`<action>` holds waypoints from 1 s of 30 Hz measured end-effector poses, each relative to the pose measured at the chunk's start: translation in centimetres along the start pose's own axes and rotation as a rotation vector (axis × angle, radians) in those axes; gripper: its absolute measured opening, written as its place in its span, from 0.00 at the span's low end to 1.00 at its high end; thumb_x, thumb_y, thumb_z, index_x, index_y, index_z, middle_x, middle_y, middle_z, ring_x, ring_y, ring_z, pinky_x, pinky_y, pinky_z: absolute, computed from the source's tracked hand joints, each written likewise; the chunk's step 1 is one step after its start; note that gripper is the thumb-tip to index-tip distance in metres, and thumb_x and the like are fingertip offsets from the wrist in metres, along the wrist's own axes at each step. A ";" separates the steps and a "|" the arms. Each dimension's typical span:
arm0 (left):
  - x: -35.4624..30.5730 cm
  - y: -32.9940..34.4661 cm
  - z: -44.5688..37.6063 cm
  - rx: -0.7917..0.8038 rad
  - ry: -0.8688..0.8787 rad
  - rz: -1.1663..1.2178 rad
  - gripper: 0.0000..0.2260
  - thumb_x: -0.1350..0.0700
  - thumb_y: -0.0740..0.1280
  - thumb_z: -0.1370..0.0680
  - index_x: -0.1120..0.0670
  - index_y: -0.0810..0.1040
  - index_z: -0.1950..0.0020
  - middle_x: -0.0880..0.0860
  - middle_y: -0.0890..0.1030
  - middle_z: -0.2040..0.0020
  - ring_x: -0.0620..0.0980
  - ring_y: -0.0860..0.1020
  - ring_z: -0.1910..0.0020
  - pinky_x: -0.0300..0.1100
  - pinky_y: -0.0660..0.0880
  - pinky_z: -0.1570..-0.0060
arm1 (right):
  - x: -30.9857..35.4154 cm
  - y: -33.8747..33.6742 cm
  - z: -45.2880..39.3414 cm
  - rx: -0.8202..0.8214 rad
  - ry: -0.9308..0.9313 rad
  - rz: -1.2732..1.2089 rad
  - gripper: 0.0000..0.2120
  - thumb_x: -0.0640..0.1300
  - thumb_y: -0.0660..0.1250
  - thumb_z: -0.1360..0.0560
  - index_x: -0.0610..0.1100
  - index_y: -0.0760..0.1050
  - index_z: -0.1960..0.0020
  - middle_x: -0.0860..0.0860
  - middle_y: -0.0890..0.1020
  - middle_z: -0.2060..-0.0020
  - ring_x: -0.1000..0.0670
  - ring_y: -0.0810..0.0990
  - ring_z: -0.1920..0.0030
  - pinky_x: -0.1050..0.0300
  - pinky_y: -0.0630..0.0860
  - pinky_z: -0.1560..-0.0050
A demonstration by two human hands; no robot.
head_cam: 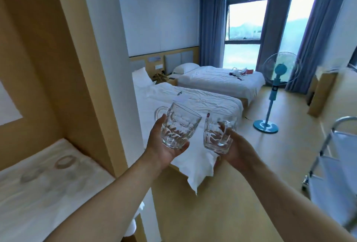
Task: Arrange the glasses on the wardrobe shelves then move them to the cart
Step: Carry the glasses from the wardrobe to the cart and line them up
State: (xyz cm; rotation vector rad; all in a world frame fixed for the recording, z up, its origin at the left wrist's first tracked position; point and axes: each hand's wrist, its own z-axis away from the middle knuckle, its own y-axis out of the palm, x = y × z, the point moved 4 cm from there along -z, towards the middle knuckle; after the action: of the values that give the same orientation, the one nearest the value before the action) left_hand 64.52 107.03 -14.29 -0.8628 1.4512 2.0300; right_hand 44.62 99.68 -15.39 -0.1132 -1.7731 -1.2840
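Two dimpled glass mugs, left hand (164,145) cupping one (178,126), right hand (231,145) gripping the other (218,135): keep level, carry to cart (328,149) at three o'clock.

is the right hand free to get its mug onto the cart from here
Probably yes. The right hand holds a glass mug in open air, and the cart stands on that same side with nothing between them. Its shelf looks bare, though the cart is cut off by the frame edge.

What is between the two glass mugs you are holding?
Nothing: the head view shows only a bare gap between the left mug and right mug, with the white bed far behind.
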 end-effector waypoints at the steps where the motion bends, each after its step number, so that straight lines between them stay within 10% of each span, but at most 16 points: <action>1: 0.9 1.2 -1.0 0.000 -0.015 -0.005 0.28 0.38 0.70 0.25 0.55 0.80 0.33 0.61 0.84 0.41 0.62 0.82 0.45 0.56 0.81 0.51 | 1.1 -1.2 0.1 -0.021 -0.016 0.001 0.20 0.44 0.77 0.35 0.44 0.82 0.44 0.40 0.77 0.42 0.40 0.78 0.43 0.44 0.77 0.41; 4: 3.7 4.4 -3.8 -0.002 -0.078 0.014 0.28 0.38 0.71 0.27 0.55 0.80 0.35 0.61 0.85 0.43 0.62 0.82 0.46 0.56 0.81 0.49 | 4.1 -4.4 0.7 -0.050 -0.076 0.082 0.36 0.46 0.86 0.44 0.43 0.77 0.39 0.42 0.77 0.42 0.40 0.78 0.42 0.44 0.79 0.43; 10: 9.2 10.4 -8.2 0.071 -0.202 0.010 0.26 0.38 0.69 0.25 0.56 0.80 0.36 0.60 0.86 0.47 0.59 0.86 0.56 0.51 0.83 0.54 | 9.1 -10.6 2.3 -0.103 -0.180 0.206 0.23 0.49 0.86 0.41 0.47 0.83 0.49 0.45 0.84 0.51 0.46 0.84 0.53 0.45 0.82 0.50; 17: 13.8 16.3 -13.5 0.216 -0.294 0.026 0.27 0.41 0.62 0.19 0.58 0.75 0.27 0.61 0.81 0.34 0.61 0.78 0.33 0.55 0.74 0.35 | 12.8 -16.7 3.4 -0.346 -0.246 0.198 0.29 0.46 0.87 0.45 0.46 0.80 0.47 0.47 0.84 0.57 0.48 0.84 0.59 0.51 0.82 0.58; 30: 20.1 24.1 -30.6 0.425 -0.522 -0.112 0.26 0.36 0.63 0.21 0.54 0.80 0.35 0.59 0.85 0.43 0.59 0.86 0.54 0.55 0.81 0.50 | 18.6 -23.6 -1.3 -0.680 -0.426 0.245 0.48 0.50 0.89 0.57 0.42 0.76 0.40 0.44 0.83 0.52 0.42 0.82 0.51 0.38 0.79 0.43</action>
State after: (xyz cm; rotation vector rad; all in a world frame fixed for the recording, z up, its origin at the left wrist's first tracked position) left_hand 40.22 71.15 -20.80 -0.2082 1.4074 1.6081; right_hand 21.81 80.30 -18.92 -1.0177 -1.5124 -1.7105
